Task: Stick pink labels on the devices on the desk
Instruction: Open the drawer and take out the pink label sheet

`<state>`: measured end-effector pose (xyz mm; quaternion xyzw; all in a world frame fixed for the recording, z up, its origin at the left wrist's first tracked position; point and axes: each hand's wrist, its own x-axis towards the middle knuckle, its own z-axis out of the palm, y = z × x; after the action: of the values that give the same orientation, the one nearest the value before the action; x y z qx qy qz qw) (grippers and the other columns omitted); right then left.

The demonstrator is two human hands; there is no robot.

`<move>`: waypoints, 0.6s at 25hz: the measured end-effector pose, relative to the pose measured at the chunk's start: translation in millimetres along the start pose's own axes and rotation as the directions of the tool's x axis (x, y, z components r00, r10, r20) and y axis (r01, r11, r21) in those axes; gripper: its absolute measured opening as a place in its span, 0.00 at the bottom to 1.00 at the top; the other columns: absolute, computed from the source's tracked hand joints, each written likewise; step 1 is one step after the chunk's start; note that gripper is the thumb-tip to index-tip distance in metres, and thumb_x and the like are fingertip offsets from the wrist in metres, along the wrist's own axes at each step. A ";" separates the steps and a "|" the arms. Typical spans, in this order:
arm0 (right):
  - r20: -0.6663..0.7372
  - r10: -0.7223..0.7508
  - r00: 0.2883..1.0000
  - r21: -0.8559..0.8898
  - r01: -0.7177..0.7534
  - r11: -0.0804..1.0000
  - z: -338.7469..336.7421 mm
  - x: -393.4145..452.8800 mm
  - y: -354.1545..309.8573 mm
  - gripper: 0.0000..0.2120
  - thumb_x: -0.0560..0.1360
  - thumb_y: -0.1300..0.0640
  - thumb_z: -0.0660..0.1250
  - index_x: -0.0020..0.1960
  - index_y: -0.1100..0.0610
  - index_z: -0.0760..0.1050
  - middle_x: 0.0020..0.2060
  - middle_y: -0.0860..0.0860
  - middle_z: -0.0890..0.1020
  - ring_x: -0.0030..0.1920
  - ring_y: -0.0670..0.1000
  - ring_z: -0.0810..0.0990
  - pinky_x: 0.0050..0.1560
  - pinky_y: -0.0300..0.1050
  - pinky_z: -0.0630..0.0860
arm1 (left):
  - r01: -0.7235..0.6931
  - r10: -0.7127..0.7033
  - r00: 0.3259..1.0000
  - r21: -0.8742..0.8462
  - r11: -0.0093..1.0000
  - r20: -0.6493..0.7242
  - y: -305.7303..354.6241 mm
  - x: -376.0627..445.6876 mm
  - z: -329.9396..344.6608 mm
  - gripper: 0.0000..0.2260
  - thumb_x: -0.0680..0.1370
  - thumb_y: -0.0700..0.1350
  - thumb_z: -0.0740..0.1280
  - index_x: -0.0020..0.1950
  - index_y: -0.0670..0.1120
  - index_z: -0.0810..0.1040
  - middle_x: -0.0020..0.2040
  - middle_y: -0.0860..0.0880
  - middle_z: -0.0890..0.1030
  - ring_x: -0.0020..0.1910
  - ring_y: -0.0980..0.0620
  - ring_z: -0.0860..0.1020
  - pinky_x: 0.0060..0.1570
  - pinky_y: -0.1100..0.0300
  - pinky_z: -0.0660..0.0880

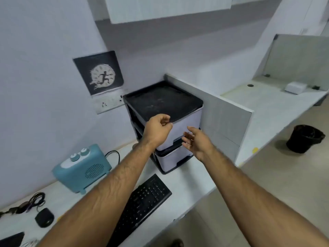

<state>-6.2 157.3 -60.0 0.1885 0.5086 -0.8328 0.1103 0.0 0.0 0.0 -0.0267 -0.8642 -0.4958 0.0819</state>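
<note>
A black-topped drawer unit (pixel 163 102) with white drawer fronts stands at the back right of the white desk (pixel 192 177). My left hand (pixel 157 129) hovers before the top drawer with fingers curled; whether they pinch anything I cannot tell. My right hand (pixel 196 141) is beside it at the drawer front, fingers spread and holding nothing. No pink label is visible. A teal heater (pixel 82 169) with two knobs sits to the left. A black keyboard (pixel 142 205) lies under my forearms, and a black mouse (pixel 44 217) rests at the lower left.
A grey partition (pixel 222 114) rises right of the drawer unit. A wall socket (pixel 109 104) and a clock poster (pixel 98 73) are on the wall behind. Tangled cables (pixel 33 200) lie at the left. A black bin (pixel 305 138) stands on the floor to the right.
</note>
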 end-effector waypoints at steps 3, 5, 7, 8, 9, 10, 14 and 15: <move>-0.090 0.067 0.994 0.063 -0.061 0.996 6.0 58.6 11.6 0.09 0.81 0.50 0.66 0.45 0.55 0.73 0.43 0.52 0.75 0.46 0.51 0.75 0.59 0.50 0.78 | -0.124 0.114 0.992 0.283 0.951 0.052 -17.5 53.2 14.8 0.18 0.76 0.47 0.68 0.66 0.48 0.76 0.62 0.50 0.80 0.60 0.53 0.78 0.63 0.55 0.74; -0.134 0.113 0.985 0.095 -0.100 0.990 8.9 84.0 17.5 0.13 0.80 0.46 0.65 0.46 0.55 0.73 0.43 0.52 0.75 0.48 0.52 0.76 0.59 0.51 0.77 | -0.228 0.195 0.973 0.416 0.880 0.122 -25.1 77.1 23.2 0.20 0.76 0.48 0.67 0.67 0.46 0.75 0.64 0.49 0.78 0.61 0.50 0.77 0.64 0.51 0.73; -0.184 0.144 0.972 0.129 -0.122 0.984 12.5 109.4 22.5 0.16 0.80 0.42 0.63 0.51 0.56 0.75 0.46 0.52 0.78 0.49 0.52 0.78 0.58 0.49 0.78 | -0.312 0.237 0.948 0.488 0.815 0.211 -34.6 97.9 33.9 0.20 0.75 0.48 0.67 0.66 0.44 0.75 0.63 0.48 0.78 0.61 0.48 0.76 0.63 0.48 0.72; -0.200 0.152 0.968 0.154 -0.122 0.981 15.9 116.6 21.9 0.18 0.80 0.41 0.63 0.55 0.57 0.76 0.48 0.52 0.80 0.49 0.51 0.80 0.57 0.48 0.80 | -0.325 0.231 0.943 0.515 0.793 0.239 -39.1 104.1 38.8 0.19 0.75 0.48 0.66 0.65 0.44 0.76 0.62 0.48 0.79 0.60 0.48 0.77 0.62 0.48 0.73; -0.227 0.153 0.962 0.180 -0.113 0.977 17.1 127.4 23.6 0.19 0.81 0.41 0.62 0.57 0.58 0.76 0.47 0.52 0.81 0.47 0.51 0.80 0.54 0.47 0.80 | -0.331 0.229 0.941 0.543 0.772 0.248 -46.2 109.2 43.4 0.18 0.75 0.47 0.66 0.64 0.44 0.77 0.61 0.47 0.80 0.59 0.48 0.77 0.61 0.48 0.73; -0.255 0.167 0.952 0.205 -0.116 0.972 16.8 137.5 25.7 0.18 0.81 0.42 0.63 0.55 0.58 0.76 0.43 0.52 0.80 0.42 0.50 0.80 0.49 0.45 0.80 | -0.330 0.235 0.943 0.571 0.752 0.235 -51.9 113.1 47.6 0.17 0.75 0.46 0.66 0.62 0.43 0.79 0.59 0.47 0.81 0.58 0.47 0.78 0.60 0.48 0.74; -0.205 0.252 0.946 0.316 -0.180 0.931 12.9 162.8 30.4 0.16 0.80 0.45 0.64 0.51 0.59 0.76 0.42 0.53 0.81 0.43 0.53 0.81 0.55 0.48 0.80 | -0.343 0.353 0.929 0.621 0.705 0.113 -63.2 113.1 59.2 0.12 0.72 0.41 0.65 0.54 0.41 0.82 0.51 0.45 0.83 0.49 0.45 0.79 0.50 0.51 0.73; -0.187 0.263 0.947 0.338 -0.189 0.922 11.4 166.1 31.4 0.15 0.80 0.46 0.65 0.53 0.59 0.77 0.45 0.54 0.82 0.47 0.54 0.82 0.60 0.51 0.79 | -0.340 0.362 0.927 0.635 0.694 0.101 -63.8 112.6 60.5 0.12 0.72 0.40 0.65 0.53 0.41 0.82 0.50 0.45 0.83 0.49 0.45 0.79 0.49 0.52 0.73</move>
<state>-147.0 134.2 -151.4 0.3559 0.3530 -0.8575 0.1154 -126.0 15.8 -65.4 -0.1534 -0.9581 -0.1459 0.1928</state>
